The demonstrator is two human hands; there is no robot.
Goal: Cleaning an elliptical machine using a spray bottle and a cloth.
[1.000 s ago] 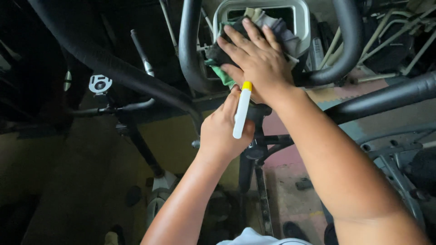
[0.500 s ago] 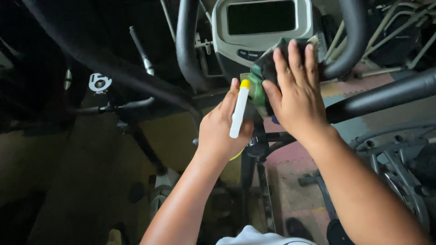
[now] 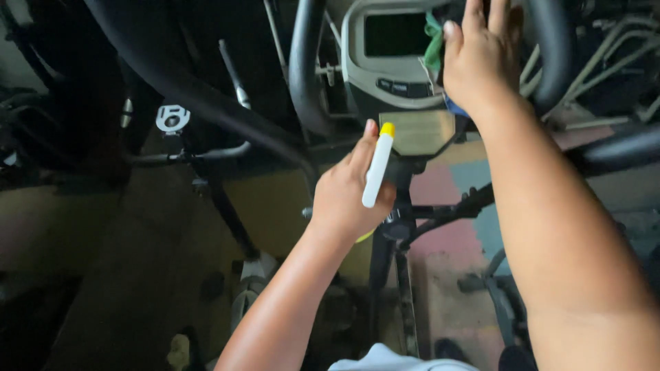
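My left hand (image 3: 349,194) is closed around a small white bottle with a yellow tip (image 3: 377,166), held upright just below the console (image 3: 395,65) of an exercise bike. My right hand (image 3: 481,58) presses a green cloth (image 3: 433,45) flat against the right side of the grey console, beside its dark screen (image 3: 399,34). Most of the cloth is hidden under my palm. A tan panel (image 3: 416,132) sits under the console, right beside the bottle's tip.
Thick black handlebars (image 3: 306,75) curve up on both sides of the console. A black frame tube (image 3: 179,82) crosses the left. Another bar (image 3: 615,148) runs under my right forearm. Coloured floor mats (image 3: 447,227) lie below. More exercise machines stand at the left and right.
My right hand has moved with the cloth from the console's lower right up to its right side by the screen. My left hand with the bottle has stayed near the same place.
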